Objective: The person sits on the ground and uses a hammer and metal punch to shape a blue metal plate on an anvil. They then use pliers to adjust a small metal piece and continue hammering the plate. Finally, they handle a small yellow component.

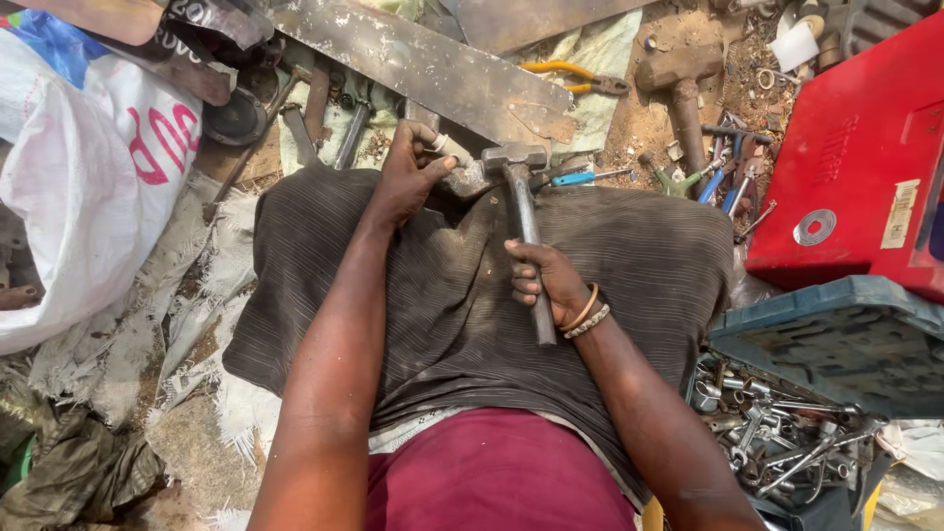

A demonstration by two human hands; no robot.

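My right hand [543, 282] grips the metal handle of a hammer [522, 211], with bangles on the wrist. The hammer's head rests at the far edge of my lap, against a small grey metal piece [467, 179]. My left hand [408, 175] holds that metal piece, fingers curled over it, a ring on one finger. Both forearms reach forward over a dark striped cloth [629, 251] draped across my legs.
A red case [855, 147] and a teal toolbox lid [836, 339] lie at the right, with several wrenches [777, 433] below. A sledgehammer [680, 84], pliers [575, 77] and screwdrivers lie ahead on dirt. A rusty metal plate [413, 59] and a white sack [88, 177] are at the left.
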